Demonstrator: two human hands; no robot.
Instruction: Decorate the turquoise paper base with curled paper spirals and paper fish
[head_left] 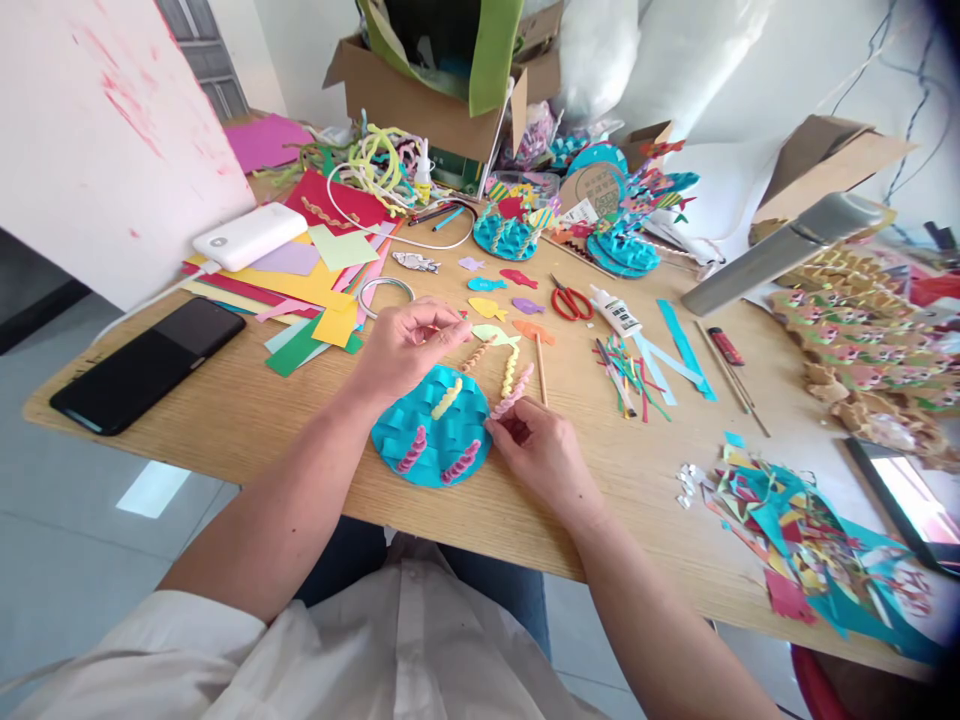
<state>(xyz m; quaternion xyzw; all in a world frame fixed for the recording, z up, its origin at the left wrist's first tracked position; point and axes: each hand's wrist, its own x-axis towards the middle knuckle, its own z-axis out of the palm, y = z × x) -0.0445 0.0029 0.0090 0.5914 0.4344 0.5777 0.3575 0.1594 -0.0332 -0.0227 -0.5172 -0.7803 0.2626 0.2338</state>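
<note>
A round blue woven paper disc lies at the table's front edge, with a pale yellow twisted strip and two mauve twisted strips on it. Above its far side my left hand is closed in a pinch; whatever is between the fingertips is too small to make out. My right hand has thumb and fingers pinched at the disc's right edge. Just beyond it lie a pink twisted strip, a yellow one and a brown one. Several paper fish, including an orange one by a thin stick, lie further back.
Red-handled scissors and a glue bottle lie behind to the right. Left are a black phone, a white power bank and coloured paper. A grey flask, paper scraps and a tablet occupy the right.
</note>
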